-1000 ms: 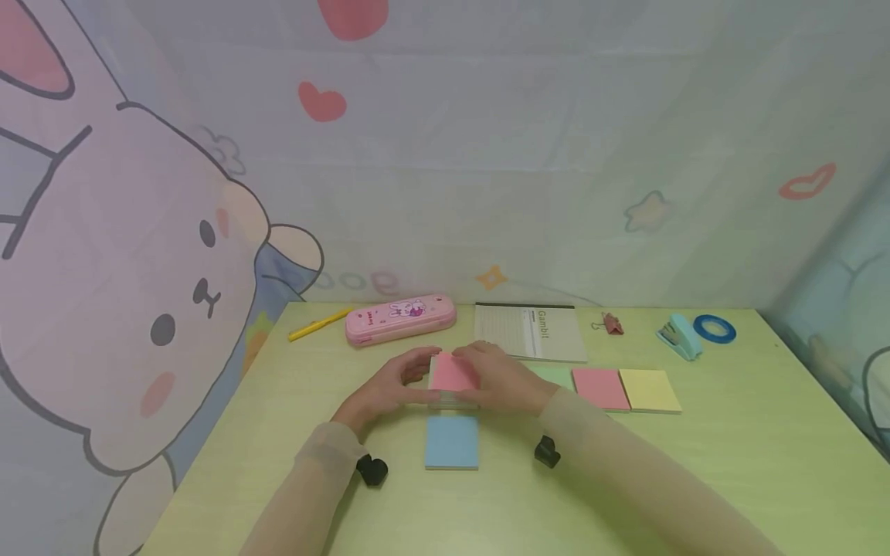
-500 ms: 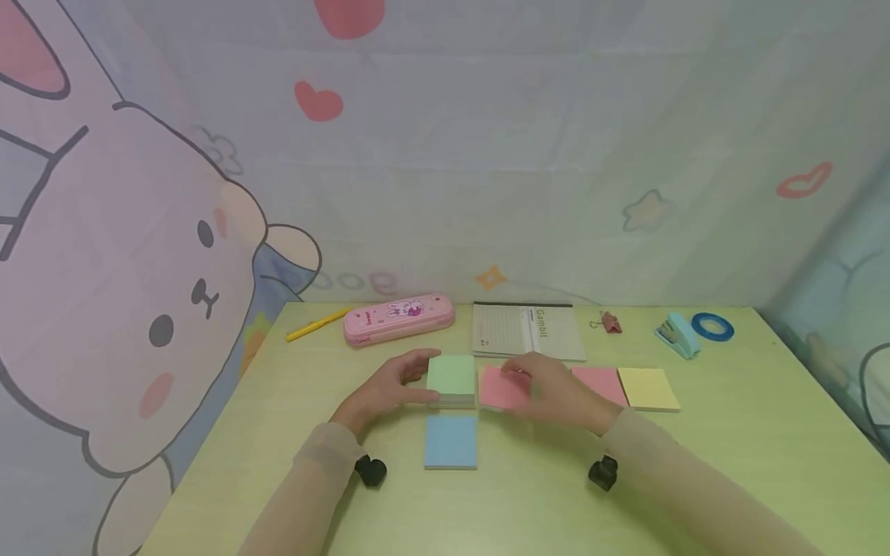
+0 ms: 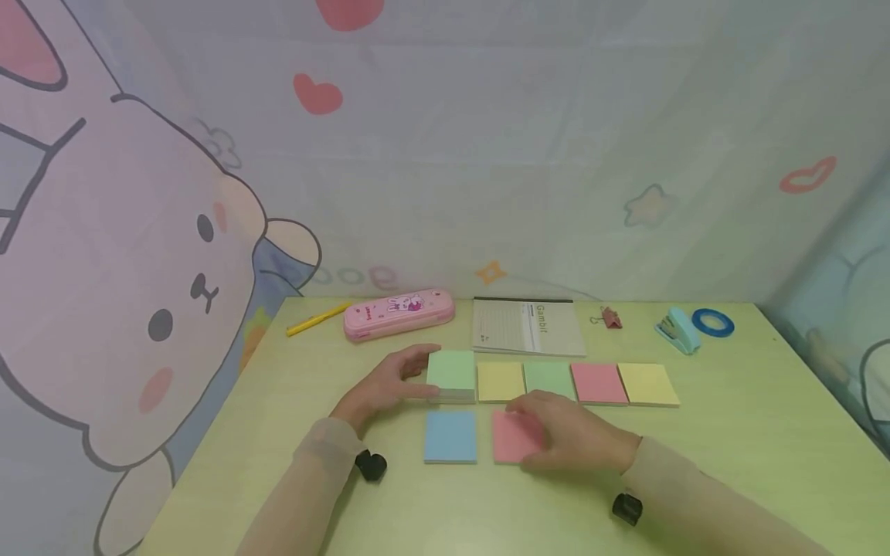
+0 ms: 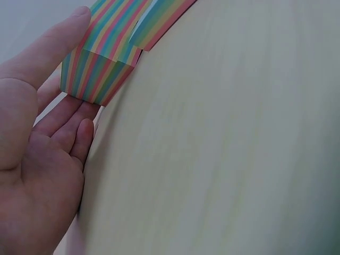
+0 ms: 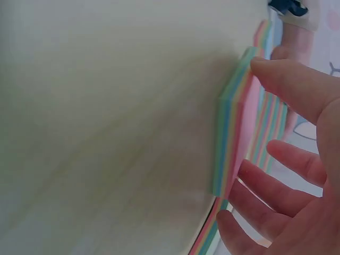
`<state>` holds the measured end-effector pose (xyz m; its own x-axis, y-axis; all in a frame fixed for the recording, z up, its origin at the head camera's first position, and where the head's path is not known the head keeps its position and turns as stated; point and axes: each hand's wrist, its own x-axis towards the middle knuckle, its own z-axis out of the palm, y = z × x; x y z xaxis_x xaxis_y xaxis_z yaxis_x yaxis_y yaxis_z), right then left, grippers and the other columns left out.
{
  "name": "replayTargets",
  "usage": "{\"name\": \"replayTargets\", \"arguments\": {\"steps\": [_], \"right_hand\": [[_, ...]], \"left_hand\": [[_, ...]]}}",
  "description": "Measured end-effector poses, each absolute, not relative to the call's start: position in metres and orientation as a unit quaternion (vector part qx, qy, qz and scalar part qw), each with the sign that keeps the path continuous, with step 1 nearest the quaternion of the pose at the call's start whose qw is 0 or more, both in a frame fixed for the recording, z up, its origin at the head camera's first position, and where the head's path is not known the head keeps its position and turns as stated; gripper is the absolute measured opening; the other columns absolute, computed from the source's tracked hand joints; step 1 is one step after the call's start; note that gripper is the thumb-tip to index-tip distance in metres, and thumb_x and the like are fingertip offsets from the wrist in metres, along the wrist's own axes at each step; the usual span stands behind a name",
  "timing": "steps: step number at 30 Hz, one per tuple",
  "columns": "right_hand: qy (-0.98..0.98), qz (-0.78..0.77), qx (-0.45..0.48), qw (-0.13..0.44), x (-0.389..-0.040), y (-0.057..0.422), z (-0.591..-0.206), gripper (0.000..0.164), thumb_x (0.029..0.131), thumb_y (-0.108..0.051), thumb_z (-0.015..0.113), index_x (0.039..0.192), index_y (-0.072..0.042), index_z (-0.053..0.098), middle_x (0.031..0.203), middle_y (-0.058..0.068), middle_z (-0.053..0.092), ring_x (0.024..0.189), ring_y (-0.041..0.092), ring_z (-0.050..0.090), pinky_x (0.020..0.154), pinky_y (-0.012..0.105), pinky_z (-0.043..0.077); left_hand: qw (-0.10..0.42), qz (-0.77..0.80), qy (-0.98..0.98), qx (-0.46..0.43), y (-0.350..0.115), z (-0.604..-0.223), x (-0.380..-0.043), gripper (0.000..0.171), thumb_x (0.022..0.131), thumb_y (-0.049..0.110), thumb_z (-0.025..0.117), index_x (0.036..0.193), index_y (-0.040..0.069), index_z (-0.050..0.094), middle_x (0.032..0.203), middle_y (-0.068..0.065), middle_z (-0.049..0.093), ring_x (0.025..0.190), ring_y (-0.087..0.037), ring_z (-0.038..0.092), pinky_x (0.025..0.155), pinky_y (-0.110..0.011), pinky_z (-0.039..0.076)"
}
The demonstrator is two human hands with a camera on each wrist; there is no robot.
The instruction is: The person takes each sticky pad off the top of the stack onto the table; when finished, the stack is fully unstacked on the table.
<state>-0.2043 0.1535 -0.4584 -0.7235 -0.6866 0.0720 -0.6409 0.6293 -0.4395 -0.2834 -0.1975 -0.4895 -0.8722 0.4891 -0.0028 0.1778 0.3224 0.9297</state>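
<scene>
My left hand (image 3: 384,386) holds a thick stack of sticky notes (image 3: 450,371) with a green top, thumb on the near side and fingers round the far side. In the left wrist view the stack's sides show coloured stripes (image 4: 98,71). My right hand (image 3: 580,434) grips a pink sticky note pad (image 3: 511,439) between thumb and fingers, low over the table; part of the pad is hidden under the hand. The right wrist view shows this pad's layered edge (image 5: 228,133). A blue sticky note pad (image 3: 450,438) lies left of it, in front of the stack.
Right of the stack runs a row of pads: yellow (image 3: 500,381), green (image 3: 548,378), pink (image 3: 599,384) and yellow (image 3: 650,384). Behind lie a yellow pen (image 3: 317,319), pink pencil case (image 3: 399,314), notebook (image 3: 528,327), binder clip (image 3: 611,317), stapler (image 3: 678,332) and blue tape roll (image 3: 713,323).
My right hand has taken the pink pad off the stack, uncovering the green top, and carried it right and then toward me, beside the blue pad. The left hand has stayed at the stack.
</scene>
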Motion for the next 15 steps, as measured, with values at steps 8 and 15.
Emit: {"name": "replayTargets", "arguments": {"steps": [8,15], "right_hand": [[0.901,-0.219,-0.372,0.047,-0.203,0.144,-0.457,0.067,0.083,-0.029,0.087,0.141,-0.008,0.061,0.136,0.002,0.067,0.125,0.022,0.061,0.11,0.046,0.051],[0.899,-0.214,-0.38,0.041,-0.205,0.139,-0.459,0.067,0.083,-0.032,0.089,0.139,-0.008,0.062,0.133,0.003,0.068,0.121,0.021,0.063,0.107,0.045,0.053]], "left_hand": [[0.142,0.544,0.799,0.212,-0.2,-0.493,-0.286,0.079,0.09,0.02,0.085,0.158,0.013,0.046,0.157,-0.007,0.052,0.147,-0.03,0.049,0.125,-0.047,0.036],[0.141,0.545,0.799,0.21,-0.199,-0.492,-0.285,0.08,0.09,0.021,0.086,0.158,0.013,0.046,0.156,-0.007,0.053,0.146,-0.03,0.049,0.125,-0.048,0.036]]}}
